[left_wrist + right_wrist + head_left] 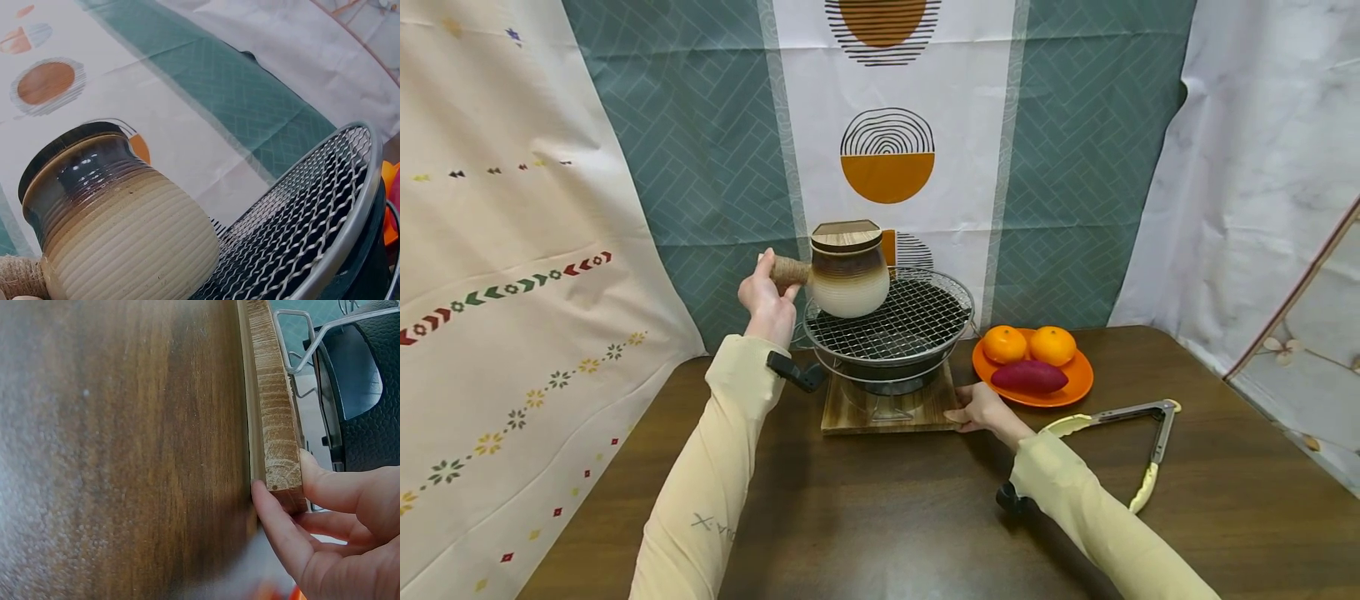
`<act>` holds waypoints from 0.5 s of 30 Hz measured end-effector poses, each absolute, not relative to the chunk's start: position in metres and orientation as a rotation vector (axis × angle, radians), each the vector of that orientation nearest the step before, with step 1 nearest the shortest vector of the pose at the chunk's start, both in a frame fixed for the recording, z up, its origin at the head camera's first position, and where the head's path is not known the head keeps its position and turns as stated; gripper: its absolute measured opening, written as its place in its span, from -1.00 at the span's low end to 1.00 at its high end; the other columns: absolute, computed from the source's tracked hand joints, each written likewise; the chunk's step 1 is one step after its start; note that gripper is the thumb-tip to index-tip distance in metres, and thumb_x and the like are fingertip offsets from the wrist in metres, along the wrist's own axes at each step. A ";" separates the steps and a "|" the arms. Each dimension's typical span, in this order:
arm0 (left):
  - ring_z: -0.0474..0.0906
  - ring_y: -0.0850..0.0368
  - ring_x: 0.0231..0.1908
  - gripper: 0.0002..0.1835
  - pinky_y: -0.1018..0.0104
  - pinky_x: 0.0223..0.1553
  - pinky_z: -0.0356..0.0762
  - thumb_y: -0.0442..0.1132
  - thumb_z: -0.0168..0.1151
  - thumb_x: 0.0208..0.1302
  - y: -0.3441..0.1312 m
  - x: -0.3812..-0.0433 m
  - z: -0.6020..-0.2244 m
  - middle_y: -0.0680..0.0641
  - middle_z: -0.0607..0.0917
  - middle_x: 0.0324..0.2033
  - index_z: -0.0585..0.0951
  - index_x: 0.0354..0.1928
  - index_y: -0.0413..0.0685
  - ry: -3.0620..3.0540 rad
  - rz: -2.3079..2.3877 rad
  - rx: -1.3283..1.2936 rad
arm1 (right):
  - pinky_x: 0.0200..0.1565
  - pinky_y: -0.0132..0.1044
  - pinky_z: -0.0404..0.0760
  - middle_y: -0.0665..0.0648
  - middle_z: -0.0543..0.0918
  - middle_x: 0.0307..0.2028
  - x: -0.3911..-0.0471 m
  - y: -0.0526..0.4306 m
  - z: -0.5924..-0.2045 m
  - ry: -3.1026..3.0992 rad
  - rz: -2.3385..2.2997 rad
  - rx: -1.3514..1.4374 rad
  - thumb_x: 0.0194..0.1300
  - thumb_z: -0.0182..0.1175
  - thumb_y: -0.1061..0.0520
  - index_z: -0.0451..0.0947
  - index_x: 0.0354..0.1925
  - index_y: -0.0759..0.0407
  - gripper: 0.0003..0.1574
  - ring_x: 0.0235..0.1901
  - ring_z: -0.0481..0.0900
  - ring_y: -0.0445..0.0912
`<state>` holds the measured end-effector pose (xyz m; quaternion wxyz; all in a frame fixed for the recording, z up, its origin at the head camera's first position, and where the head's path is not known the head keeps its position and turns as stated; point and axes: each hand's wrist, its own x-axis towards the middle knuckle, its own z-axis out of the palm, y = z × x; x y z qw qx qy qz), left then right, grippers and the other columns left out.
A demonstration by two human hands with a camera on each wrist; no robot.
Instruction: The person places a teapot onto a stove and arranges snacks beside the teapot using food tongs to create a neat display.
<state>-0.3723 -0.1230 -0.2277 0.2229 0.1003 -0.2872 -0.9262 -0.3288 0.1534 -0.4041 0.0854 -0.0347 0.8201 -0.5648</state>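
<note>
Looks like a homely dining corner: backed by patterned cloth hangings (707, 125) across the upper frame, furnished with a dark wooden table (880, 508) along the bottom, laid with a tabletop grill (925, 321) mid-frame and a food plate (1082, 383) right of centre.

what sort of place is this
Probably an indoor, staged tabletop cooking area: a round black grill topped with silver wire mesh, a cream-and-brown ceramic pot, and a green-and-white patterned cloth hung as a backdrop behind the dark brown wooden table.
</note>
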 end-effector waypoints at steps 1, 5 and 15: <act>0.29 0.04 0.02 -0.57 -0.03 0.03 0.27 -0.37 0.20 0.18 -0.122 -0.373 -0.228 -0.09 0.39 0.04 0.45 0.12 -0.24 -0.796 -2.557 0.274 | -0.37 -0.13 0.58 0.32 0.52 -0.30 -0.329 0.153 -0.404 2.450 -1.683 -0.099 0.07 0.22 0.46 0.25 0.09 0.64 -0.38 -0.48 0.52 -0.04; 0.30 0.07 0.04 -0.58 -0.03 0.04 0.26 -0.38 0.21 0.17 -0.118 -0.374 -0.229 -0.06 0.41 0.05 0.46 0.10 -0.24 -0.796 -2.552 0.275 | -0.37 -0.14 0.58 0.32 0.52 -0.30 -0.329 0.153 -0.405 2.464 -1.670 -0.075 0.07 0.22 0.45 0.25 0.09 0.63 -0.38 -0.49 0.51 -0.05; 0.29 0.06 0.06 -0.56 -0.03 0.07 0.21 -0.37 0.19 0.19 -0.116 -0.375 -0.231 -0.04 0.40 0.08 0.42 0.14 -0.25 -0.810 -2.563 0.276 | -0.36 -0.13 0.58 0.36 0.50 -0.24 -0.326 0.153 -0.405 2.464 -1.675 -0.087 0.08 0.22 0.45 0.25 0.09 0.64 -0.38 -0.44 0.54 -0.02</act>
